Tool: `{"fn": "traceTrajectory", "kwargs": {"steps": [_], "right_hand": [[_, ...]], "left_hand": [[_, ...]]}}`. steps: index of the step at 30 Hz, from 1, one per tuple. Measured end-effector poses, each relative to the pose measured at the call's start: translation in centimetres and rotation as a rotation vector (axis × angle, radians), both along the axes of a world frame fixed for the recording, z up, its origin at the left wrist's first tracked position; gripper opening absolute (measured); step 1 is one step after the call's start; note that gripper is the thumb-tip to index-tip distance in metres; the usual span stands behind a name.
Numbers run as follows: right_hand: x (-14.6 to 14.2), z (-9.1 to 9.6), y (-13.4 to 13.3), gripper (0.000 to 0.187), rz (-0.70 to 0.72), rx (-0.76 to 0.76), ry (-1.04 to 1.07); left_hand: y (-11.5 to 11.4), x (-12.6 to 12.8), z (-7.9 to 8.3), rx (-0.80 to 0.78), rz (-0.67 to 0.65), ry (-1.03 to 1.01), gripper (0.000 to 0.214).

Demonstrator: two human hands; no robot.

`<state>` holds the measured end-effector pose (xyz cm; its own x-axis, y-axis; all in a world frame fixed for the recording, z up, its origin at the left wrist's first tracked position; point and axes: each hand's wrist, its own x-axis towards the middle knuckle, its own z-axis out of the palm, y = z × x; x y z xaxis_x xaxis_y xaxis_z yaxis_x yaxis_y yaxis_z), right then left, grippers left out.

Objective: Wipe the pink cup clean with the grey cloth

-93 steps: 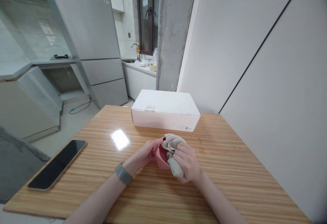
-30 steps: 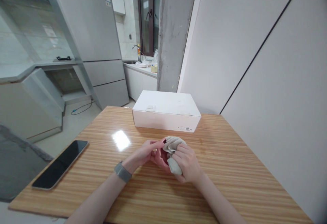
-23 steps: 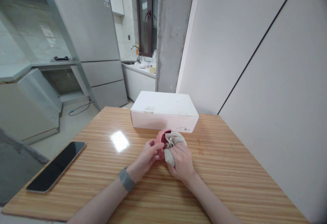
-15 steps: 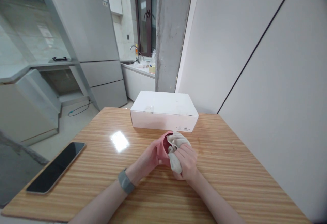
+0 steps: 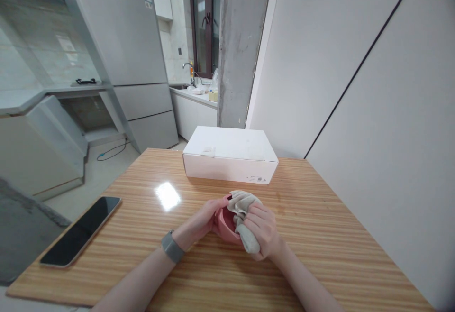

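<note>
A pink cup-like container (image 5: 225,230) is held tilted above the wooden table, its round opening facing up and toward the right. My left hand (image 5: 209,217) grips its left side, thumb near the rim. My right hand (image 5: 262,229) is closed on a light grey cloth (image 5: 245,200), part of which reaches into the opening and part of which drapes over the far rim. A lower fold of the cloth sticks out below my right fingers. The inside of the container is mostly hidden by the cloth.
A white box (image 5: 231,155) lies just beyond my hands on the wooden table (image 5: 320,250). A black smartphone (image 5: 81,231) rests at the table's left. Behind are a fridge (image 5: 121,32), a sink counter and a concrete column (image 5: 237,51).
The pink container has come slightly lower and turned, its opening now facing more upward. My right hand with the cloth has shifted a little down and right.
</note>
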<state>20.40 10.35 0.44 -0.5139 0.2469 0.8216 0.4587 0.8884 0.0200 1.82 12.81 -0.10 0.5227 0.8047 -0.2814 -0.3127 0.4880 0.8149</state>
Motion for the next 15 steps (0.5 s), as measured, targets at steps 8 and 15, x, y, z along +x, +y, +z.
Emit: {"fn": "traceTrajectory", "kwargs": {"steps": [8,15], "right_hand": [[-0.6,-0.8,0.3,0.025,-0.169,0.015,0.095],[-0.7,0.2,0.3,0.027,-0.16,0.039,0.116]], "left_hand": [[-1.3,2.3,-0.9,-0.016,0.144,-0.212,0.026],[-1.5,2.4,0.8,-0.031,0.072,-0.349,0.046]]}}
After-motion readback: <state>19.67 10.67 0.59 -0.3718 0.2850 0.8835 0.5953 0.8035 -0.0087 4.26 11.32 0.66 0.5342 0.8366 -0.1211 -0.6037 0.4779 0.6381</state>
